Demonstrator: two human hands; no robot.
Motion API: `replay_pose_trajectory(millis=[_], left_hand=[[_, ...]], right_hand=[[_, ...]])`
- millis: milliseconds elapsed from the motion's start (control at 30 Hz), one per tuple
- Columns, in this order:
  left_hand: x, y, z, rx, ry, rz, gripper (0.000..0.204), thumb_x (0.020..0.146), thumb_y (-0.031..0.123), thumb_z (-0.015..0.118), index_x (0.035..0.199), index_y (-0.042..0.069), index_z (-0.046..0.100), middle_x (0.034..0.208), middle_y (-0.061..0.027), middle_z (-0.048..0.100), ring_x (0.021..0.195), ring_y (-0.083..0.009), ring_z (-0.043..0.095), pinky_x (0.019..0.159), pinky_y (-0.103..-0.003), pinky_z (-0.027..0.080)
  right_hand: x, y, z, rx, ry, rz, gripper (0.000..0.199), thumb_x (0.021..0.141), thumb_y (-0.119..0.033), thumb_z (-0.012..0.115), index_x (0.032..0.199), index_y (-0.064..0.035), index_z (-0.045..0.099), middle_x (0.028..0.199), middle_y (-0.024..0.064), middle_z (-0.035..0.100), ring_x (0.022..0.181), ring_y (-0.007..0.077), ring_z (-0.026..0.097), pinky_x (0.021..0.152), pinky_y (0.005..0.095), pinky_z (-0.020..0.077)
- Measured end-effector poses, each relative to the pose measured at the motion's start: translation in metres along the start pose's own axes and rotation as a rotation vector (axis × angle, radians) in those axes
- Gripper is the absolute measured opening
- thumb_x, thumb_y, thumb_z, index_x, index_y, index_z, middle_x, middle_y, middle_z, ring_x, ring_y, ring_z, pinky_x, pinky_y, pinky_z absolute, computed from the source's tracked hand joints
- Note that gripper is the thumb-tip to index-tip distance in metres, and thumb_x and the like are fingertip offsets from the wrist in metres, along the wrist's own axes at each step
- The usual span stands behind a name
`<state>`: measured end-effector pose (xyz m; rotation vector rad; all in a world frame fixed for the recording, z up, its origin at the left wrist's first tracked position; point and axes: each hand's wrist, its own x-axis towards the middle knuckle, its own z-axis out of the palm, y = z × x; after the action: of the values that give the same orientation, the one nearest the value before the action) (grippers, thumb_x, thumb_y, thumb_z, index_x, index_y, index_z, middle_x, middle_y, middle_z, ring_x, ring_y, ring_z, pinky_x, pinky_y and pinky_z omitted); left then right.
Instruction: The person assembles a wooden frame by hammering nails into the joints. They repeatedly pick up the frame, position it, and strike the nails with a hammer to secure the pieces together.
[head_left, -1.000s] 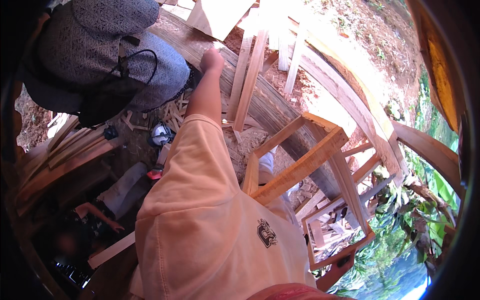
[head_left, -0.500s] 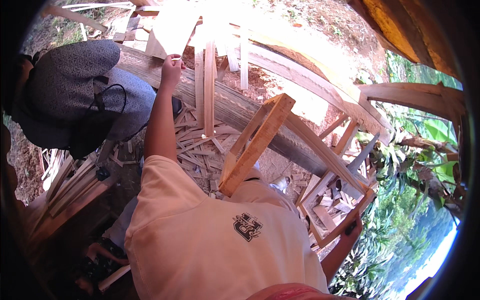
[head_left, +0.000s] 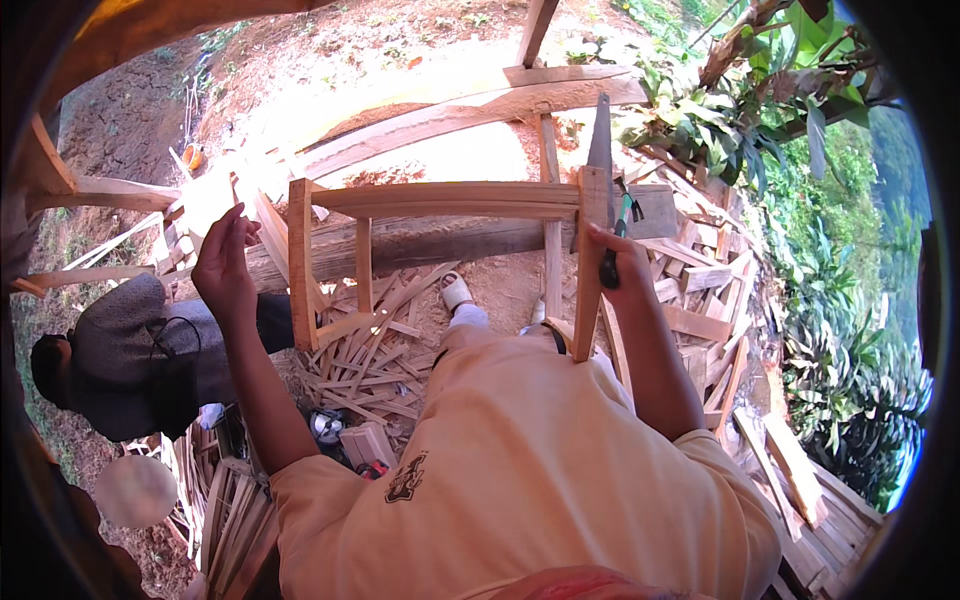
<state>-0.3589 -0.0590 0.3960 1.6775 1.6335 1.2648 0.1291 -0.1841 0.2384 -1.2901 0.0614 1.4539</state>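
Pale raw-sawn wood makes up the open rectangular slatted frame (head_left: 440,215), held up in front of the person above a thick rough log (head_left: 430,245). The right hand (head_left: 620,265) is clamped around the frame's right upright together with a dark-handled handsaw (head_left: 603,170), its blade pointing up. The left hand (head_left: 222,265) hangs just beside the left upright, fingers loosely curled and apart. Gripping both uprights would likely steady the frame. Splintery offcuts (head_left: 375,340) litter the dirt below.

Both arms reach forward from short peach sleeves, elbows bent. The left hand (head_left: 222,268) is raised with fingers loosely curled and nothing in its grasp; the right hand (head_left: 618,262) is clenched in a firm grip.
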Motion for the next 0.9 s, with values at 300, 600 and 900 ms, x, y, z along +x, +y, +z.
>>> replay_pose_trajectory(millis=[300,600,900], left_hand=[[-0.104,0.103,0.254,-0.36,-0.449,0.065,0.014,0.102,0.005,0.066,0.108,0.0,0.078,0.107,-0.0071,0.069,0.1,-0.0148,0.066,0.091,-0.028,0.052],[-0.1,0.075,0.392,-0.378,-0.55,-0.07,0.017,0.103,0.014,0.068,0.108,0.001,0.078,0.107,-0.0069,0.077,0.098,-0.0115,0.07,0.091,-0.027,0.053],[-0.102,0.082,0.374,-0.302,-0.542,-0.131,0.021,0.107,0.014,0.062,0.11,-0.001,0.075,0.109,-0.0081,0.078,0.106,-0.0138,0.071,0.097,-0.028,0.054]], right_hand=[[-0.005,0.007,0.001,0.025,-0.157,0.01,0.01,0.091,-0.004,0.078,0.093,0.0023,0.07,0.084,0.0073,0.071,0.072,0.0167,0.069,0.064,0.0304,0.0534],[0.005,0.003,-0.002,-0.167,-0.198,-0.14,0.027,0.087,-0.014,0.086,0.08,-0.0086,0.06,0.075,-0.0021,0.062,0.057,0.0065,0.055,0.05,0.026,0.0402],[-0.007,0.003,-0.017,-0.399,-0.268,-0.078,0.037,0.086,-0.027,0.09,0.077,-0.0106,0.058,0.07,-0.0033,0.056,0.062,0.0068,0.055,0.055,0.0267,0.0436]])
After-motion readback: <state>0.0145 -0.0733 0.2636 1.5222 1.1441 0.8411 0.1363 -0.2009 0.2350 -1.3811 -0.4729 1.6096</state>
